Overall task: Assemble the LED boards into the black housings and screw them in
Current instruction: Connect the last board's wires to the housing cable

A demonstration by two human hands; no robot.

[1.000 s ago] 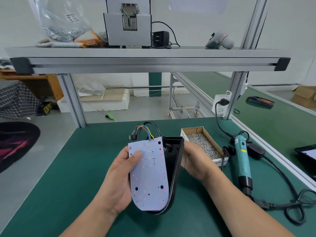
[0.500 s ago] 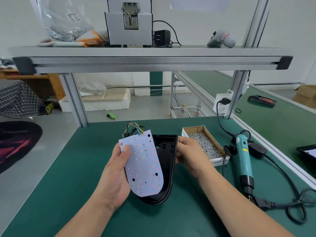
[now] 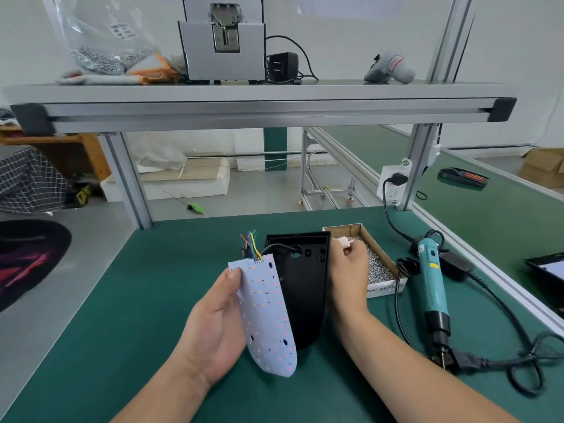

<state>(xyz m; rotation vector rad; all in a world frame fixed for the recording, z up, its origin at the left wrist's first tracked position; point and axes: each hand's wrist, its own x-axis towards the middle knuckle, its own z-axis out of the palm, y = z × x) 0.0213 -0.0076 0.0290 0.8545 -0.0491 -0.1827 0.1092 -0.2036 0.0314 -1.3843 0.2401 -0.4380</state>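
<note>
My left hand (image 3: 213, 325) grips the pale LED board (image 3: 265, 312) by its left edge, thumb on its face, and the board is tilted up off the mat. Coloured wires (image 3: 251, 244) leave the board's top end. The black housing (image 3: 302, 288) lies open side up just right of the board, partly under it. My right hand (image 3: 348, 276) holds the housing's right rim, and a small pale connector (image 3: 343, 241) shows at its fingertips.
A cardboard box of screws (image 3: 375, 264) sits right behind my right hand. A teal electric screwdriver (image 3: 432, 288) lies to the right with its black cable (image 3: 518, 358) looping over the green mat (image 3: 122, 315). An aluminium shelf (image 3: 262, 105) spans overhead.
The housing has been lowered from standing on edge to lying nearly flat on the mat. The board has swung open to the left, away from it. Both hands have moved a little farther out.
</note>
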